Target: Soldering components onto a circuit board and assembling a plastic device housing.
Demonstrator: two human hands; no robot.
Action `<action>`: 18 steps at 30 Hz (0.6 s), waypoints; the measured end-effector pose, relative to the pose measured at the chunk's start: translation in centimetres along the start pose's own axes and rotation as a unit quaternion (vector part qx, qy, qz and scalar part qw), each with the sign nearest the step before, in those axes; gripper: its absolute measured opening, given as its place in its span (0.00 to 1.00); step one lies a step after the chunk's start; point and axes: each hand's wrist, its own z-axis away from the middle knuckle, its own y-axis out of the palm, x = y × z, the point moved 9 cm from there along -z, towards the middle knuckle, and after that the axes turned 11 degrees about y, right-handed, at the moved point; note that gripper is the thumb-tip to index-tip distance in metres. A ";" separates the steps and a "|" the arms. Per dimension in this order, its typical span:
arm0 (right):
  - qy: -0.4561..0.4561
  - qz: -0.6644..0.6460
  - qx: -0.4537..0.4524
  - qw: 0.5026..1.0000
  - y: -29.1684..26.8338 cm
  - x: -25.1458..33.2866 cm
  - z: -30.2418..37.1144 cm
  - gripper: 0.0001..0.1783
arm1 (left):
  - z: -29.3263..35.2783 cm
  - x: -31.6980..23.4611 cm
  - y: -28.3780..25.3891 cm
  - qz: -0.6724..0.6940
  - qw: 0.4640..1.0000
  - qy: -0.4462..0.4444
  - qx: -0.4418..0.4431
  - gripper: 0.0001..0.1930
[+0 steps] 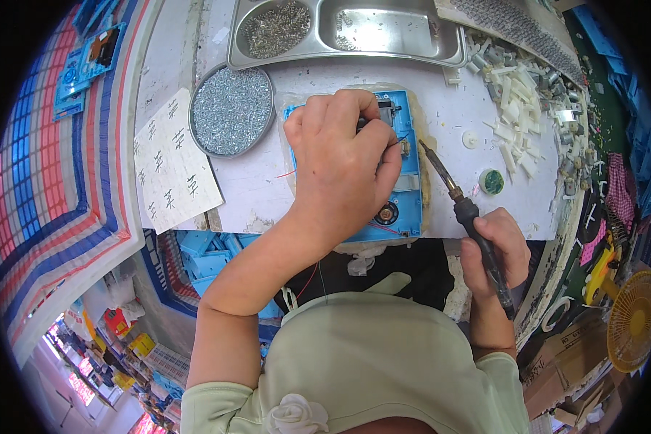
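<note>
A blue plastic casing (414, 194) lies on the table, with a small round speaker (387, 213) and thin red wires in it. My left hand (340, 155) reaches over the casing, its fingers bent and pinched together near the right side. Whatever they pinch is hidden behind the fingers. In my right hand (505, 249) is a soldering iron (489, 253), gripped by its black handle. The iron slants up and left, its tip close to the casing's right edge, beside my left fingertips.
A round dish (273, 108) of small silvery parts stands left of the casing, next to a paper sheet (184, 177) with handwriting. Behind is a metal tray (383, 55) with tiny parts. White plastic pieces (513, 112), small motors and a green roll (492, 181) lie to the right.
</note>
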 end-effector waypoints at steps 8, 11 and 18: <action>0.005 0.007 -0.007 1.000 -1.0 -0.1 -0.2 0.16 | -0.2 -0.2 -0.3 -0.008 1.000 0.007 0.013 0.07; 0.008 0.009 -0.010 1.000 -1.2 -0.2 -0.1 0.16 | -0.2 -0.2 -0.2 -0.006 1.000 0.002 0.019 0.07; 0.002 0.007 -0.015 1.000 -1.5 -0.2 -0.3 0.16 | -0.1 -0.2 -0.4 -0.009 1.000 0.006 0.024 0.08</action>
